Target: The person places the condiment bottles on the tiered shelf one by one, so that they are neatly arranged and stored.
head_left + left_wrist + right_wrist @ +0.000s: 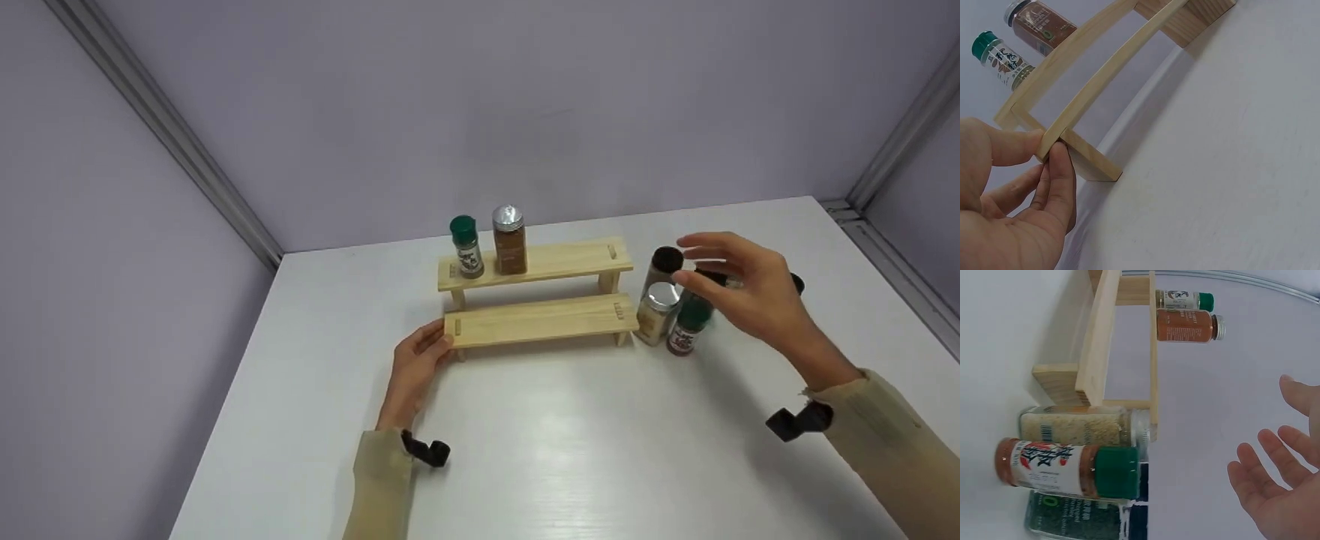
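My left hand [418, 364] pinches the left end of the lower board of a two-step wooden rack [540, 321], thumb above and fingers beneath in the left wrist view. On the upper step stand a green-capped spice jar [468, 249] and a silver-capped jar of reddish-brown spice [510, 241], both toward the left. My right hand [750, 289] hovers over a group of jars right of the rack, fingers apart and holding nothing. In that group are a silver-capped jar with pale contents [1075, 427], a green-capped jar with red contents [1047, 464] and a dark-capped jar of green flakes [1078, 514].
Another black-capped jar [667, 260] stands behind the silver-capped one, and a further black cap [797, 283] shows beyond my right hand. The white table [525, 450] backs onto a pale wall [480, 112], with grey metal frame posts [172, 142] at the corners.
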`<control>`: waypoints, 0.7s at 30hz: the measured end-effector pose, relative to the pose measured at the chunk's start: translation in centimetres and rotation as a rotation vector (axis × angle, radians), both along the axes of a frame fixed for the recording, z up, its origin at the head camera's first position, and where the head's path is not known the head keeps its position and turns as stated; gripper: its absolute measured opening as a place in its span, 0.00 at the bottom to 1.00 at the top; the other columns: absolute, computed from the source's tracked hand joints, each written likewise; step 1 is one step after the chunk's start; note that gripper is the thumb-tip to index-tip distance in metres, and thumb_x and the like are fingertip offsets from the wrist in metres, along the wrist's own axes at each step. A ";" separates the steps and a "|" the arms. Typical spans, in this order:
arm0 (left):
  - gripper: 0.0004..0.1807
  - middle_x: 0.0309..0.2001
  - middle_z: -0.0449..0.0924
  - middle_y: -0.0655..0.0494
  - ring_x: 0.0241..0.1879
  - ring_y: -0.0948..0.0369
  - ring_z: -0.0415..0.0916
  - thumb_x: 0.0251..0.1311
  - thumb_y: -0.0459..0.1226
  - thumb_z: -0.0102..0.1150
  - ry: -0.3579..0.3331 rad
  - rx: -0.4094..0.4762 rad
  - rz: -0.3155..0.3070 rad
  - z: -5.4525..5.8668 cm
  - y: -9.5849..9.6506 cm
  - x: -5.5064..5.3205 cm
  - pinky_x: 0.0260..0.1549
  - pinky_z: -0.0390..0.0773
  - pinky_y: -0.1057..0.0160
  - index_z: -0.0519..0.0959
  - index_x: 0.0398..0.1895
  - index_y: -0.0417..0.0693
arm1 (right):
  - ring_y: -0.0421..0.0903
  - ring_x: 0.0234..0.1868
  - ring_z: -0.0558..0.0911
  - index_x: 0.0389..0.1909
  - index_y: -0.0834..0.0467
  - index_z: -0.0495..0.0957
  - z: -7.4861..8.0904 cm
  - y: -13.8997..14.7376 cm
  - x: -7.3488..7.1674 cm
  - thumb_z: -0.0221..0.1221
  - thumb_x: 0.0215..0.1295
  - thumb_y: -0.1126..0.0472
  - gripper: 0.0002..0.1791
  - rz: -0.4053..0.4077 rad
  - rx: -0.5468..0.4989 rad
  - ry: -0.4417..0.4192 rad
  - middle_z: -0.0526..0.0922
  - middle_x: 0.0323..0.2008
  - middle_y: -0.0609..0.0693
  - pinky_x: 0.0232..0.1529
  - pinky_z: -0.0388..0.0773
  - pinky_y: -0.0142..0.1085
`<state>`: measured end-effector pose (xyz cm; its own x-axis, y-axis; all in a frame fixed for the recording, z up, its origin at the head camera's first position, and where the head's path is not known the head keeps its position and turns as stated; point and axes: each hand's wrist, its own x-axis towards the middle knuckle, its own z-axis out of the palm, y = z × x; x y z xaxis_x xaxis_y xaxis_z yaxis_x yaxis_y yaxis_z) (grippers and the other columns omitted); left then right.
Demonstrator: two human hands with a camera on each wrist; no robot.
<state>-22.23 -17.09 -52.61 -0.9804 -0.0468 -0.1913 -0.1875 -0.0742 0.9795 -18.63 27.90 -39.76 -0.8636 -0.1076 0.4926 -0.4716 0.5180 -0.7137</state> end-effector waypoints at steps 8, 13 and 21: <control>0.25 0.68 0.77 0.39 0.62 0.53 0.79 0.75 0.30 0.62 0.001 0.012 0.006 -0.2 0.1 -0.3 0.58 0.86 0.62 0.75 0.73 0.38 | 0.34 0.57 0.83 0.63 0.59 0.83 -4.8 1.9 0.7 0.73 0.65 0.71 0.26 -0.044 -0.016 0.013 0.86 0.56 0.57 0.58 0.80 0.20; 0.24 0.68 0.76 0.37 0.59 0.55 0.80 0.76 0.29 0.61 0.014 0.016 0.008 -0.3 0.3 0.2 0.56 0.86 0.63 0.75 0.72 0.35 | 0.33 0.56 0.83 0.65 0.58 0.83 -7.3 2.7 1.3 0.74 0.65 0.69 0.27 -0.080 -0.045 -0.058 0.86 0.57 0.57 0.57 0.79 0.18; 0.25 0.69 0.77 0.39 0.64 0.52 0.78 0.76 0.29 0.62 -0.001 0.026 0.005 0.0 0.4 -0.1 0.59 0.86 0.62 0.75 0.73 0.37 | 0.24 0.57 0.79 0.69 0.59 0.79 -9.6 3.2 1.4 0.74 0.66 0.67 0.30 -0.103 -0.057 -0.121 0.83 0.62 0.62 0.56 0.78 0.16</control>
<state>-22.36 -16.73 -52.58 -0.9800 -0.0469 -0.1935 -0.1880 -0.1010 0.9770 -17.24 31.09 -49.38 -0.9220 0.0101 0.3872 -0.3269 0.5160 -0.7918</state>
